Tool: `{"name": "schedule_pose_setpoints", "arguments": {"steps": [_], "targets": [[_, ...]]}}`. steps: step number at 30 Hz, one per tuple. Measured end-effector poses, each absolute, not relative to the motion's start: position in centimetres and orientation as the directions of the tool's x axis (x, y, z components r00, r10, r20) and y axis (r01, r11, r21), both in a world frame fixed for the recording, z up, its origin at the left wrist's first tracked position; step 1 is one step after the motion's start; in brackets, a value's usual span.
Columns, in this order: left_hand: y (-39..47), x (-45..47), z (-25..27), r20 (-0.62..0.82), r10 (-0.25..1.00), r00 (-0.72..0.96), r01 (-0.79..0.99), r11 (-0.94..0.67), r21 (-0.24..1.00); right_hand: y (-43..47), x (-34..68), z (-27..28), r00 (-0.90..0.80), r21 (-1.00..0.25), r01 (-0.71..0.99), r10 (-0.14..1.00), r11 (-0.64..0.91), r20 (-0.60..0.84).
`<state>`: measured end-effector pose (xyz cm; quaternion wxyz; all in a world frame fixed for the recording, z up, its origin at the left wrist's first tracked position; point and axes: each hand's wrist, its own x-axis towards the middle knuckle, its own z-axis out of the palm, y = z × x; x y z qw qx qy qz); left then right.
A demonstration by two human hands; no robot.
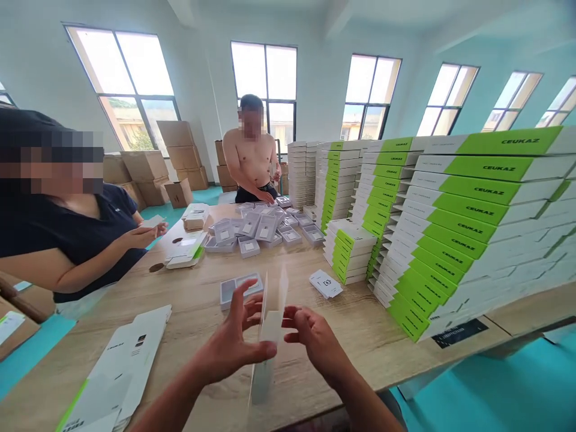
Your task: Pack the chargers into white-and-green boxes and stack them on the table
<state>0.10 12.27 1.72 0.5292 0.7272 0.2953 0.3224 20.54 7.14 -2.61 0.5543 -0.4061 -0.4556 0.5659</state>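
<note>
Between my hands a thin white carton (272, 327) stands on edge, partly blurred, with its flaps pointing up. My left hand (240, 336) grips its left side, thumb across the near edge and fingers behind. At the right side, the curled fingers of my right hand (310, 333) meet the carton's edge. Just beyond my left hand lies a clear plastic tray (228, 293), partly hidden by my fingers. A small pile of white printed cards (326, 284) rests past my right hand. Flattened white cartons (130, 354) with green edges lie to the left.
Tall stacks of green and white boxes (468, 222) line the right side, a shorter stack (348, 249) beside them. Clear plastic cases (252, 225) are heaped at the table's far end. One co-worker (249, 150) stands behind them; another (90, 228) sits left, holding a white piece.
</note>
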Motion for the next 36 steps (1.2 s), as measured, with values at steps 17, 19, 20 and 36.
{"name": "schedule_pose_setpoints", "arguments": {"steps": [17, 19, 20, 36], "targets": [[10.9, -0.2, 0.2, 0.401, 0.522, 0.753, 0.482, -0.852, 0.204, 7.8, 21.0, 0.1, -0.326, -0.788, -0.572, 0.945, -0.228, -0.036], [10.4, 0.3, 0.3, 0.411, 0.511, 0.755, 0.491, -0.856, 0.162, 8.1, 20.9, -0.2, -0.311, -0.847, -0.488, 0.949, -0.210, -0.056], [10.2, 0.7, 0.4, 0.416, 0.507, 0.755, 0.498, -0.856, 0.139, 8.2, 20.9, -0.4, -0.294, -0.900, -0.398, 0.954, -0.176, -0.056], [11.1, -1.1, 5.5, 0.259, 0.503, 0.825, 0.344, -0.809, 0.477, 6.5, 22.1, 2.3, -0.304, -0.829, 0.462, 0.934, 0.315, 0.185]]}}
